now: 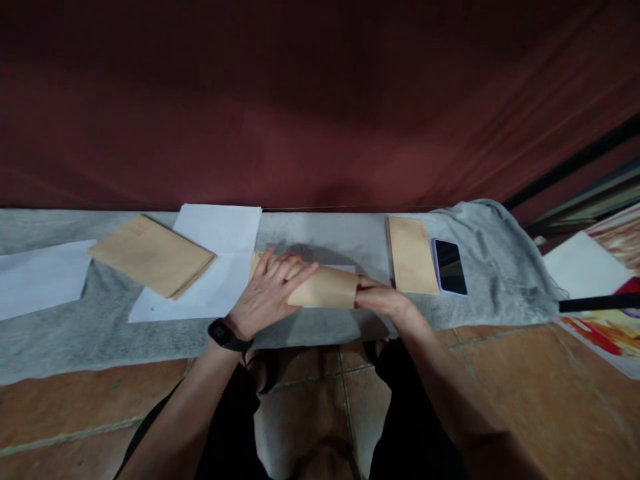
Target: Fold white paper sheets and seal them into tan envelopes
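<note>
A tan envelope (327,288) lies across the middle of the grey cloth (75,333). My left hand (270,293) rests on its left half, fingers stretched flat and pressing down; a black watch is on that wrist. My right hand (383,298) pinches the envelope's right end with closed fingers. A thin white edge shows behind the envelope's top.
A stack of tan envelopes (153,255) lies on white paper sheets (220,230) at the left. Another tan envelope stack (411,255) and a dark phone (450,267) lie at the right. A dark red curtain hangs behind. Tiled floor lies in front; papers at far right.
</note>
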Action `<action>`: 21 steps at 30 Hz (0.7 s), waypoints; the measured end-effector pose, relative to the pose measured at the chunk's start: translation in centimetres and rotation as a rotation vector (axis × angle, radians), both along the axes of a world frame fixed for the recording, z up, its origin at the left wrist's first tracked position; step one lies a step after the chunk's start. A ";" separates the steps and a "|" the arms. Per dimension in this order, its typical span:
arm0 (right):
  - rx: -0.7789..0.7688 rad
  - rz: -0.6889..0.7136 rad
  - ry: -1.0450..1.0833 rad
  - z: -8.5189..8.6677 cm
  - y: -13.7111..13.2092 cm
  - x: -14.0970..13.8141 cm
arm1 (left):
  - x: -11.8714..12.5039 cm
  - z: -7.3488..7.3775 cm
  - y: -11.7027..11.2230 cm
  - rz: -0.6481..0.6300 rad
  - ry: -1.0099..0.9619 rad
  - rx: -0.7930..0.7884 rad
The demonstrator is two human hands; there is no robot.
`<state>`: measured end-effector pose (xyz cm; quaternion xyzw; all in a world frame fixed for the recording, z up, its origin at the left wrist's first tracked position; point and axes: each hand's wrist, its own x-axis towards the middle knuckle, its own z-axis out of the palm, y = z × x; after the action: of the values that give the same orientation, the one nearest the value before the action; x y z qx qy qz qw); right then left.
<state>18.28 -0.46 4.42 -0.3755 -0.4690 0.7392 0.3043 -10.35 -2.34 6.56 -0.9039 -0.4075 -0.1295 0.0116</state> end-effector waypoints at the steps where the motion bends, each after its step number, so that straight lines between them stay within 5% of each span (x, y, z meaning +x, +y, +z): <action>1: 0.005 -0.012 0.010 0.2 0.5 0.6 | -1.2 0.1 0.3 0.057 -0.007 0.021; 4: 0.071 -0.287 -0.071 0.2 1.7 2.3 | -4.5 0.3 1.1 0.268 -0.017 0.056; 6: 0.146 -0.398 -0.402 -0.5 1.8 2.6 | -6.1 0.2 1.3 0.356 -0.010 0.034; 9: 0.353 -0.327 -1.024 -1.6 0.5 1.2 | -7.2 -0.3 1.5 0.400 0.021 -0.038; 12: 0.501 -0.244 -1.415 -1.8 -1.7 -1.2 | -7.6 -1.2 1.7 0.389 0.057 -0.098; 16: 0.519 -0.137 -1.565 -0.8 -3.0 -3.0 | -8.3 -2.1 1.6 0.407 0.093 -0.149; 21: 0.458 -0.112 -1.501 -0.4 -2.6 -2.8 | -8.7 -2.1 1.7 0.446 0.089 -0.218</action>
<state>15.44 -3.05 4.06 -0.7254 -0.6702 0.1563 0.0130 -19.00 -0.68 4.42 -0.7923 -0.6075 -0.0393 -0.0397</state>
